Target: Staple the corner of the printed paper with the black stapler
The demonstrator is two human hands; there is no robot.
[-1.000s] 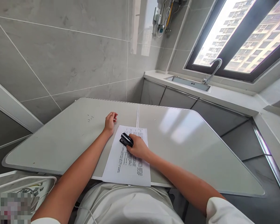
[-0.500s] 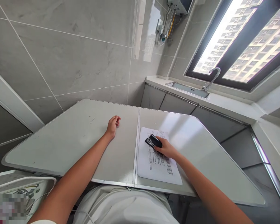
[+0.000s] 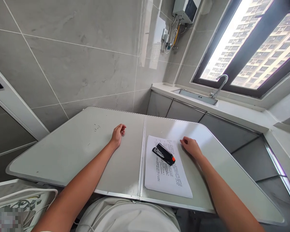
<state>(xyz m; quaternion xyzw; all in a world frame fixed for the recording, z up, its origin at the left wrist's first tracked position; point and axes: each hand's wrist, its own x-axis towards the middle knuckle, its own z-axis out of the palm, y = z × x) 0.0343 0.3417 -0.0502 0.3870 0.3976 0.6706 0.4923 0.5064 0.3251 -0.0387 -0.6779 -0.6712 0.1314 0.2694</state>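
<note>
A black stapler (image 3: pixel 164 154) with an orange-red end lies slantwise on printed white paper (image 3: pixel 168 185), touched by neither hand. The paper rests on the right half of a pale folding table (image 3: pixel 70 161). Just right of the paper's upper edge, my right hand (image 3: pixel 191 146) rests on the tabletop, its fingers curled in and nothing visible in them. On the left half, my left hand (image 3: pixel 118 134) rests on its side, fingers loosely curled and holding nothing I can see.
Small dark marks (image 3: pixel 97 128) show on the table's left half. At lower left stands a white basket (image 3: pixel 24 193) with cables in it. A counter (image 3: pixel 241 114) with a sink (image 3: pixel 197 96) and faucet (image 3: pixel 222 82) runs under the window. A tiled wall (image 3: pixel 87 64) borders the table's far side.
My right hand has let go of the stapler and moved up and to the right, off the paper. The stapler stays on the paper. My left hand keeps its place.
</note>
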